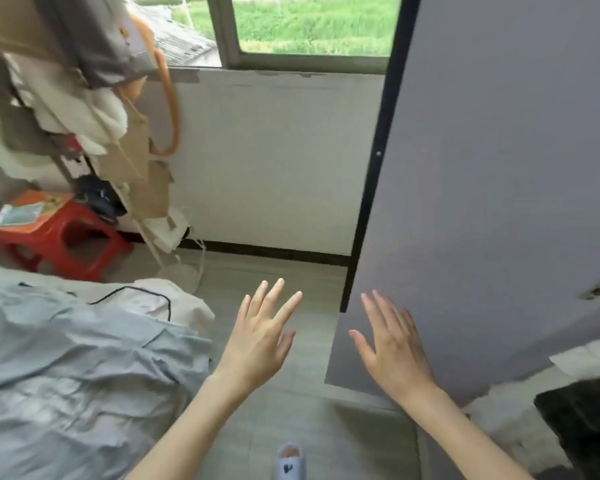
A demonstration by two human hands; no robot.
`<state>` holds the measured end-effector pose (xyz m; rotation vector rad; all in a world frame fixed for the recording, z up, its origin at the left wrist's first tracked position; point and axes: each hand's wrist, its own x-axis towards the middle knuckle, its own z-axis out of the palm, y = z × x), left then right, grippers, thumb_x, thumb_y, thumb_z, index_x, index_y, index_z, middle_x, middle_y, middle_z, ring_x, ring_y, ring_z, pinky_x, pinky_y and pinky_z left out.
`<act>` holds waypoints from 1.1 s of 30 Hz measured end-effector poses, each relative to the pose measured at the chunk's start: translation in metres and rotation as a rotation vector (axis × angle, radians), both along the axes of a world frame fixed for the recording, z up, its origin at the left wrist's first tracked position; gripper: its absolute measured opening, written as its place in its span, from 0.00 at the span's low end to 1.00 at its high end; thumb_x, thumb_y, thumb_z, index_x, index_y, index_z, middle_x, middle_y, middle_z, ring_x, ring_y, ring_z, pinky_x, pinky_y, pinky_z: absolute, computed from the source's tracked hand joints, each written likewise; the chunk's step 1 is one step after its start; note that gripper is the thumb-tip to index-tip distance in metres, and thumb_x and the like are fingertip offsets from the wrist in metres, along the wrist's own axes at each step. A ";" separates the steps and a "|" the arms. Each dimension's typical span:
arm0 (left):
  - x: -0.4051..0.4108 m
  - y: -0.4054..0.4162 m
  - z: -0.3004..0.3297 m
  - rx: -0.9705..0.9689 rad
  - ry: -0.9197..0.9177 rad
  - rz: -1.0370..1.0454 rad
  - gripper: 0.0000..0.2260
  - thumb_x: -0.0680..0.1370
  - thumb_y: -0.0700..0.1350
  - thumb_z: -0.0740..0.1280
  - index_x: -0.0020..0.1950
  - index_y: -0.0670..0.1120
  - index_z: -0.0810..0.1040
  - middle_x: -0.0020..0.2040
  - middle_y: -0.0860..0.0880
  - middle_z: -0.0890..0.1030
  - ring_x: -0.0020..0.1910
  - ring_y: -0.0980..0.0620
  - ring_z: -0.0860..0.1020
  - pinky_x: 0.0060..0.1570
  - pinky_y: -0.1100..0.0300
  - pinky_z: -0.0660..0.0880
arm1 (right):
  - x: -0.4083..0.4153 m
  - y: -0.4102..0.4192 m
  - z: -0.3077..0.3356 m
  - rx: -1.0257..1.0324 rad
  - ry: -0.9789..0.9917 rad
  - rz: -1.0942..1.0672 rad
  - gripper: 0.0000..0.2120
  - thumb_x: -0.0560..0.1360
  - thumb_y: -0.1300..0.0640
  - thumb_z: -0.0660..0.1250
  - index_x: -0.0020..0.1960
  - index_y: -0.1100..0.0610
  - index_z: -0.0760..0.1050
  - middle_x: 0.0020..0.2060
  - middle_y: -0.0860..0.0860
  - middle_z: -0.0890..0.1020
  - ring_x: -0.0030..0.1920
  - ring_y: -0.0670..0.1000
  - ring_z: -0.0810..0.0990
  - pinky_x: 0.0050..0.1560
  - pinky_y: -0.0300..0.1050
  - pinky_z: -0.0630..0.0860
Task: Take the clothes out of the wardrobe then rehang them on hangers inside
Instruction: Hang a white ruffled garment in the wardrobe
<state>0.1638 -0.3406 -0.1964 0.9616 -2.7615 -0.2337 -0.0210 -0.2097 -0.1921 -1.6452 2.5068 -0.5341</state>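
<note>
While both hands hang free, the step is a reach into the wardrobe:
Left hand (pixel 260 336): released, fingers spread.
Right hand (pixel 392 348): released, near the wardrobe door (pixel 492 174).
Door: flat, matte grey, black-edged.
Clothes: pale blue shirt (pixel 80 362), crumpled cotton, near left; wardrobe contents hidden.
Advice: reach far right past the door.

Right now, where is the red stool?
In the head view the red stool stands on the floor at the left, just beyond the bed, under the hanging clutter, with papers on top.
</note>
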 end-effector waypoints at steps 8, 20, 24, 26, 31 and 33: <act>0.166 0.020 -0.020 0.124 -0.022 0.519 0.23 0.75 0.52 0.53 0.70 0.51 0.66 0.69 0.41 0.69 0.69 0.38 0.67 0.63 0.42 0.64 | 0.126 -0.074 0.003 -0.039 -0.005 0.419 0.29 0.72 0.53 0.71 0.69 0.61 0.68 0.65 0.60 0.73 0.66 0.61 0.72 0.66 0.55 0.58; 0.422 0.066 -0.052 0.245 0.087 1.053 0.23 0.79 0.50 0.50 0.74 0.49 0.62 0.74 0.42 0.59 0.74 0.40 0.57 0.70 0.48 0.55 | 0.392 -0.145 -0.025 0.077 -0.109 0.880 0.29 0.77 0.49 0.63 0.74 0.55 0.58 0.72 0.55 0.63 0.73 0.55 0.59 0.72 0.47 0.52; 0.499 0.092 -0.061 0.298 0.096 1.181 0.25 0.77 0.53 0.47 0.73 0.48 0.64 0.73 0.41 0.61 0.73 0.39 0.58 0.70 0.47 0.56 | 0.478 -0.148 -0.042 0.138 -0.115 1.022 0.29 0.78 0.49 0.62 0.74 0.56 0.58 0.73 0.55 0.62 0.73 0.55 0.59 0.72 0.48 0.50; 0.529 0.103 -0.063 0.319 0.096 1.259 0.23 0.80 0.52 0.47 0.75 0.50 0.58 0.76 0.45 0.54 0.75 0.44 0.49 0.72 0.52 0.50 | 0.516 -0.150 -0.048 0.143 -0.117 1.090 0.29 0.77 0.50 0.63 0.74 0.57 0.58 0.72 0.57 0.64 0.73 0.56 0.60 0.72 0.49 0.51; 0.589 0.124 -0.068 0.305 0.143 1.412 0.21 0.81 0.44 0.57 0.74 0.49 0.60 0.76 0.45 0.56 0.75 0.44 0.51 0.72 0.50 0.51 | 0.596 -0.161 -0.055 0.233 -0.086 1.276 0.30 0.79 0.48 0.57 0.76 0.54 0.50 0.75 0.53 0.56 0.75 0.52 0.53 0.74 0.48 0.48; 0.609 0.128 -0.070 0.327 0.149 1.483 0.21 0.80 0.43 0.58 0.74 0.48 0.62 0.75 0.44 0.58 0.74 0.42 0.54 0.71 0.48 0.53 | 0.623 -0.171 -0.055 0.224 -0.082 1.326 0.30 0.79 0.47 0.57 0.76 0.53 0.49 0.75 0.52 0.56 0.75 0.51 0.53 0.73 0.46 0.48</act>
